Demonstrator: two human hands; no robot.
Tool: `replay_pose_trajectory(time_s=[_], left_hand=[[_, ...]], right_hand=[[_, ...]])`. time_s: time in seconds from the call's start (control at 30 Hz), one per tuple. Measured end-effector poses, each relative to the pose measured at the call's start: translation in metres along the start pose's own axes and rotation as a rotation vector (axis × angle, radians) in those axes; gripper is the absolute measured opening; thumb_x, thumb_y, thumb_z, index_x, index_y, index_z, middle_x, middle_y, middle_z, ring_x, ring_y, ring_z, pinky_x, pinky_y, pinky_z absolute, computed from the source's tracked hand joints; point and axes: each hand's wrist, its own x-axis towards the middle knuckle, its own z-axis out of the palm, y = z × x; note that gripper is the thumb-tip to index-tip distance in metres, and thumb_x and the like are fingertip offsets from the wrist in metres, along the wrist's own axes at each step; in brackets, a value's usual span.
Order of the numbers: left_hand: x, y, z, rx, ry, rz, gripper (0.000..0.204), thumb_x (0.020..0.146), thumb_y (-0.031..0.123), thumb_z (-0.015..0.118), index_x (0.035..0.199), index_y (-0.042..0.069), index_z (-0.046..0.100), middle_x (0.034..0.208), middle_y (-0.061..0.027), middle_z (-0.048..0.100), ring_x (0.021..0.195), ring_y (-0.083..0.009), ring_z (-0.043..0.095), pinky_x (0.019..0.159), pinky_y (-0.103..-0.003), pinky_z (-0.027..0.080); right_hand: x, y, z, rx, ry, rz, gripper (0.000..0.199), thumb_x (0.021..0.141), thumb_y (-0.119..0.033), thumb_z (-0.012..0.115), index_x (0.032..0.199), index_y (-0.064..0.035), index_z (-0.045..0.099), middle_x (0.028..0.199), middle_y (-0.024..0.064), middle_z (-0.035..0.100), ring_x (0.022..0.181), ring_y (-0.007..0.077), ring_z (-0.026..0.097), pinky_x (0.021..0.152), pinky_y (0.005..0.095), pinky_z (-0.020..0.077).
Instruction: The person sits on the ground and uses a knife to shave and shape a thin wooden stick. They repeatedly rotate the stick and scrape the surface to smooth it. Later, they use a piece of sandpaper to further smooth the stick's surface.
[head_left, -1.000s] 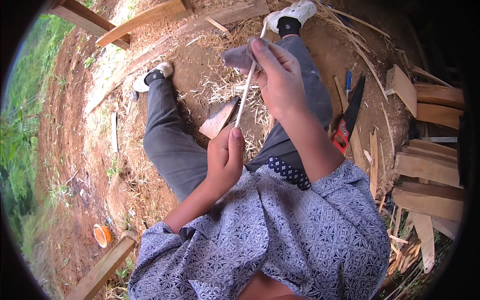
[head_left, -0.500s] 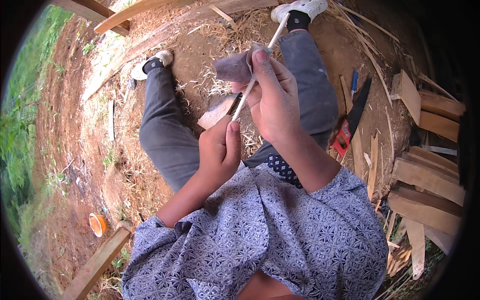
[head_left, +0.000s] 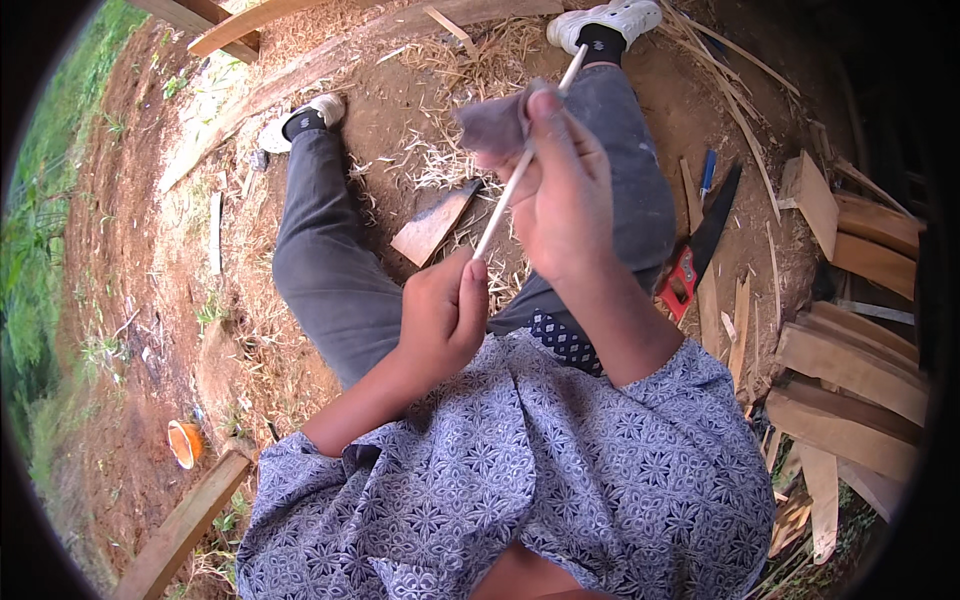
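I sit on bare earth with my legs stretched out. My left hand [head_left: 440,315] is closed around the near end of a thin pale stick [head_left: 505,205] that slants up and away from me. My right hand [head_left: 560,190] is wrapped around the stick further up, pressing a small greyish piece of sanding sheet or cloth [head_left: 492,125] against it. The far tip of the stick pokes out past my right fingers, near my right shoe [head_left: 610,20].
A flat wooden offcut [head_left: 432,224] lies on the ground between my knees among pale shavings. A red-handled hand saw [head_left: 700,245] and a blue pen-like tool [head_left: 706,172] lie to the right. Stacked planks [head_left: 850,350] stand at right. An orange cup [head_left: 184,442] sits lower left.
My right hand with the grey sheet has slid along the stick, further from my left hand. My left hand keeps its hold on the near end.
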Motion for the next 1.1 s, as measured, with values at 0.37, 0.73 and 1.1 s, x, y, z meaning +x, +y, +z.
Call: replay_pose_trajectory(time_s=[0.37,0.73,1.1], left_hand=[[0.006,0.004,-0.008,0.002,0.01,0.0,0.028,0.102,0.013,0.047,0.077,0.001,0.048,0.059,-0.0176,0.045,0.051,-0.0378,0.051,0.051,-0.044,0.038],[-0.012,0.004,0.002,-0.042,0.028,-0.038,0.032,0.103,0.015,0.045,0.075,0.001,0.05,0.059,-0.0162,0.045,0.048,-0.0331,0.048,0.05,-0.042,0.037],[-0.017,0.004,0.005,-0.025,-0.028,0.046,0.027,0.102,0.012,0.047,0.077,0.001,0.049,0.058,-0.0163,0.045,0.049,-0.0341,0.05,0.049,-0.041,0.037]], right_hand=[[-0.011,0.005,0.009,-0.058,0.077,0.058,0.019,0.104,-0.02,0.055,0.107,-0.0055,0.066,0.1,0.0064,0.072,0.088,0.0158,0.071,0.084,0.0344,0.0567],[0.01,-0.006,0.003,-0.086,0.049,0.064,0.028,0.104,-0.027,0.056,0.103,-0.0018,0.069,0.092,0.0077,0.072,0.08,0.0136,0.069,0.074,0.0295,0.0568],[0.029,-0.025,-0.01,-0.037,-0.041,-0.074,0.021,0.104,-0.022,0.054,0.112,-0.0057,0.065,0.104,0.0123,0.073,0.085,0.0186,0.071,0.076,0.0345,0.059]])
